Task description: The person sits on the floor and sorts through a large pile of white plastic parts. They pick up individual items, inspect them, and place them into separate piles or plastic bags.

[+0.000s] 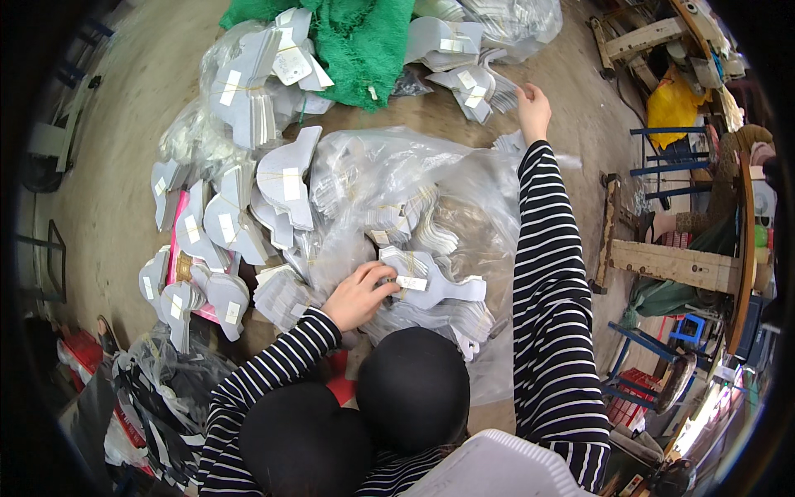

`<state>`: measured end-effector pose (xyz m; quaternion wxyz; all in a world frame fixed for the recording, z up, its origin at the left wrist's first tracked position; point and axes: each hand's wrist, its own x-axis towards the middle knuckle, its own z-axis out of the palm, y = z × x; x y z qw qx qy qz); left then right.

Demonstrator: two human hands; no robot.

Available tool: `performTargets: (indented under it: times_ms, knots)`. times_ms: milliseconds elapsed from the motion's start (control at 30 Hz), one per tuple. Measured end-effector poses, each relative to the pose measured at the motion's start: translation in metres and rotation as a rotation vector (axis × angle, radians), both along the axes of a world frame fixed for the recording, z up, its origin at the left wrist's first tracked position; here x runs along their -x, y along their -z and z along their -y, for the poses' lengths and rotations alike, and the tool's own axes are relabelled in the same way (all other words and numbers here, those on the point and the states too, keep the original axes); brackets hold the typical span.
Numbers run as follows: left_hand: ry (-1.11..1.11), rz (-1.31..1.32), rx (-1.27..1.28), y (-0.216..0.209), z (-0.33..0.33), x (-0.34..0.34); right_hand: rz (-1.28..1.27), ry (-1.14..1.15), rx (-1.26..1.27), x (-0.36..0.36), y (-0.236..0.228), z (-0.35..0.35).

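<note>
Left hand (358, 294) gripped a grey bundle (431, 286) on the clear bag (464, 190); right hand (534, 108), fingers loosely curled, touched far bundles (472, 87); many unsorted.

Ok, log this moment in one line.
left hand: gripping banded grey shoe-shaped cutout bundle | right hand: reaching far grey bundles | clear plastic bag between

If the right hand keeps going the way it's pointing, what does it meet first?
The right hand points up and slightly left, at the bundle of grey cut pieces by the green net. That bundle looks first in line; its fingertips seem nearly on it, though depth is unclear.
</note>
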<state>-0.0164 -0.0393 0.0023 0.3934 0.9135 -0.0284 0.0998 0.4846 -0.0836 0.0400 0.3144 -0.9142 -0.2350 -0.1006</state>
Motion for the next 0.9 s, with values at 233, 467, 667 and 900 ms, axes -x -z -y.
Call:
performTargets:
  times_ms: [233, 467, 667, 900]
  knots:
    - [-0.002, -0.015, -0.027, 0.005, 0.002, 0.0, 0.074, -0.371, -0.197, 0.146, -0.019, 0.064]
    - [-0.08, -0.025, 0.272, 0.002, -0.002, 0.003, -0.501, -0.966, 0.162, 0.287, -0.032, 0.128]
    - [-0.319, -0.367, 0.907, -0.012, -0.011, -0.009, -0.267, -0.833, 0.511, 0.339, -0.02, 0.148]
    - [-0.324, -0.282, 0.66, -0.034, -0.045, -0.027, -0.222, -0.669, 0.239, 0.334, -0.028, 0.157]
